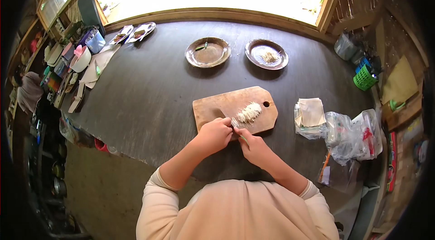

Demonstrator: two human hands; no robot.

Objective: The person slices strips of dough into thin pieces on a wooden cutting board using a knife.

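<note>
A wooden cutting board (213,104) lies on the dark table in front of me, with a heap of pale, stringy shredded food (249,112) on its right half. My right hand (254,149) is closed round a knife with a green handle (243,138), at the board's near edge. Most of the knife is covered by the fingers. My left hand (216,134) is at the same edge, its fingers bent together and meeting the right hand's fingertips beside a few pale shreds. Whatever those fingers pinch is too small to make out.
Beyond the board stand a brown plate with green pieces (208,61) and another with pale shreds (254,60). Plastic bags (342,136) and stacked wrappers (311,112) lie at right, near a green basket (364,78). Bowls, containers and two small plates (141,31) line the left.
</note>
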